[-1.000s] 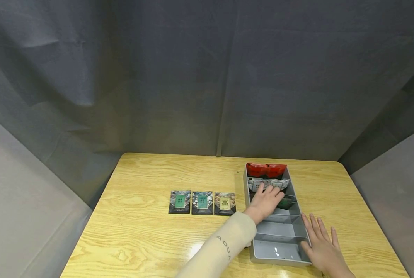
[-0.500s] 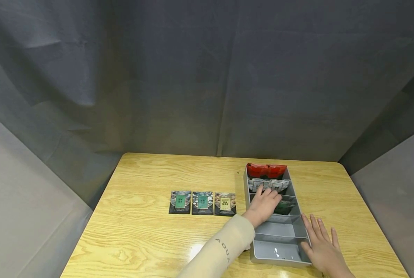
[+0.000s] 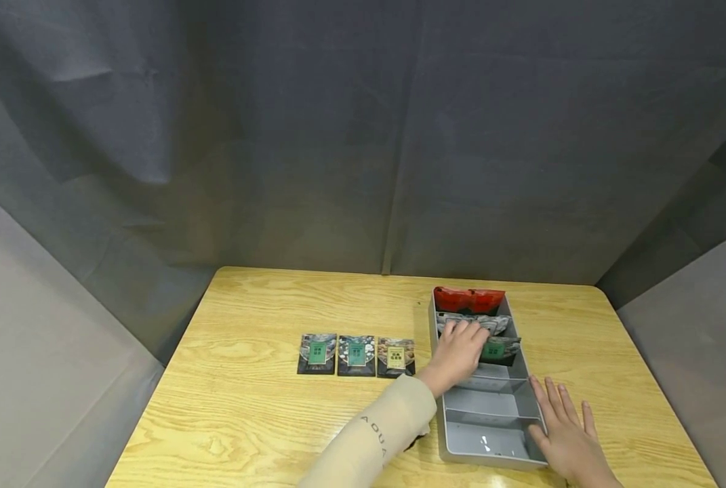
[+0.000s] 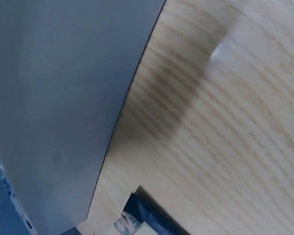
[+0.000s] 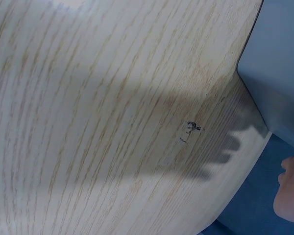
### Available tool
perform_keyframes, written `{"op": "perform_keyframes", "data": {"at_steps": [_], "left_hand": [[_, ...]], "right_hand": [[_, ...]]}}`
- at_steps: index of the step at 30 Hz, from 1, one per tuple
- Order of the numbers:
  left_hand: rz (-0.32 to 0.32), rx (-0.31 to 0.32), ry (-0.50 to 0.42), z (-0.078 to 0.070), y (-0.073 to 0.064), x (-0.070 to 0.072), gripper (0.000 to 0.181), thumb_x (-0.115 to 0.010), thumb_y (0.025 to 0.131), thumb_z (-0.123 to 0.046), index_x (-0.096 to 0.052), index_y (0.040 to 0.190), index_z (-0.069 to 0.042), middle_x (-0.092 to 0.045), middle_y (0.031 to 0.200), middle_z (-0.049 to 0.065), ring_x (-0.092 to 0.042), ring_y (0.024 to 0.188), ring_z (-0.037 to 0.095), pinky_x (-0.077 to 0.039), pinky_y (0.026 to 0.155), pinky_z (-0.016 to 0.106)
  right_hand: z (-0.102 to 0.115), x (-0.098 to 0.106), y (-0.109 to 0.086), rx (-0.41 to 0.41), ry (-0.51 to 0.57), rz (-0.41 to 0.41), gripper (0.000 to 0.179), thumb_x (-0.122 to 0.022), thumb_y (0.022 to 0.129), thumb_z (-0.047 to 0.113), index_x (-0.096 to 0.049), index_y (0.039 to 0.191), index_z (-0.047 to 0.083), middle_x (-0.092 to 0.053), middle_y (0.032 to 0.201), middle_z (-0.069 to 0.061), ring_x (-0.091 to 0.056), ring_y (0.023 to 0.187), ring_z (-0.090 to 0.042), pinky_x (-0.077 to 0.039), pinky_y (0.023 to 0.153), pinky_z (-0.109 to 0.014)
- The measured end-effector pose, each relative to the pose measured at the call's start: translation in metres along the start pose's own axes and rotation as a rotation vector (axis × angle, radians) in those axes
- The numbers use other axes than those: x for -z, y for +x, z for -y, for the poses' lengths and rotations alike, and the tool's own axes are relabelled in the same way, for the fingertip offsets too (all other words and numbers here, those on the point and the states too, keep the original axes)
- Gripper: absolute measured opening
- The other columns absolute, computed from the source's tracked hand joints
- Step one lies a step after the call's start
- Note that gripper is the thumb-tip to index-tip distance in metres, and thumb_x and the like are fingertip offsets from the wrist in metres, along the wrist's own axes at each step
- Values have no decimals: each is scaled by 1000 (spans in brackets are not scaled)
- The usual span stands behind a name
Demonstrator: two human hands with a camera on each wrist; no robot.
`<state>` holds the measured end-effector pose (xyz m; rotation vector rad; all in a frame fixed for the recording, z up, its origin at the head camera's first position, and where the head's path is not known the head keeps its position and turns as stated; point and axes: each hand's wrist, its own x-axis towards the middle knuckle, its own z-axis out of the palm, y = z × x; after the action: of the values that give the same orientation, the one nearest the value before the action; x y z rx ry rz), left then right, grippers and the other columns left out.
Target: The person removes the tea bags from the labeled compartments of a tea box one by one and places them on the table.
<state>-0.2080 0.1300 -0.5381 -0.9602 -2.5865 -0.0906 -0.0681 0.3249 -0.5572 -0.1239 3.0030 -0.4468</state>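
1. Head view: left hand (image 3: 457, 354) bends beside the green packet (image 3: 498, 350) standing in the tray (image 3: 491, 460); whether its fingers grip, I can't tell.
2. Right hand (image 3: 567, 434), fingers straight, best braces the tray; nudge packet gently.

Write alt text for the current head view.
A person's left hand is over a gray divided tray holding red, silvery and green-labeled packets; whether it grips one is hidden. The right hand, fingers spread, is at the tray's right side. Left of the tray, three flat packets lie in a row on a wooden table.
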Motion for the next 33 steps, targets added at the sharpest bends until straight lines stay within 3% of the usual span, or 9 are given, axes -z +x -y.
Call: {"op": "perform_keyframes", "data": {"at_steps": [9, 17, 25, 33], "left_hand": [[-207, 104, -154, 25, -9, 11, 11, -46, 94, -23, -56, 101, -22, -50, 96, -9, -44, 90, 9, -30, 85, 27], [-378, 154, -252, 63, -27, 18, 15, -42, 94, -15, -56, 97, -15, -51, 90, -4, -46, 86, 14, -33, 85, 33], [-419, 191, -238, 105, -53, 24, 20, -35, 97, -16, -55, 94, -14, -48, 87, -2, -44, 84, 15, -32, 87, 38], [-471, 234, -255, 143, -83, 31, 16, -38, 95, -12, -54, 93, -11, -46, 85, 1, -42, 81, 19, -31, 86, 42]], "right_hand": [[3, -1, 0, 20, -7, -26, 73, -42, 93, 28, 7, 147, 20, 1, 151, -19, 10, 137, -36, 27, 98, -47], [2, -1, -1, 17, -8, -31, 74, -42, 93, 26, 8, 147, 20, 2, 151, -19, 7, 137, -37, 28, 97, -45], [1, -1, -1, 7, 3, -10, 74, -41, 93, 27, 9, 147, 21, 3, 151, -19, 7, 137, -39, 28, 97, -47], [2, -1, -1, 17, 3, -25, 73, -42, 93, 26, 8, 147, 20, 3, 151, -18, 10, 137, -36, 28, 97, -47]]}}
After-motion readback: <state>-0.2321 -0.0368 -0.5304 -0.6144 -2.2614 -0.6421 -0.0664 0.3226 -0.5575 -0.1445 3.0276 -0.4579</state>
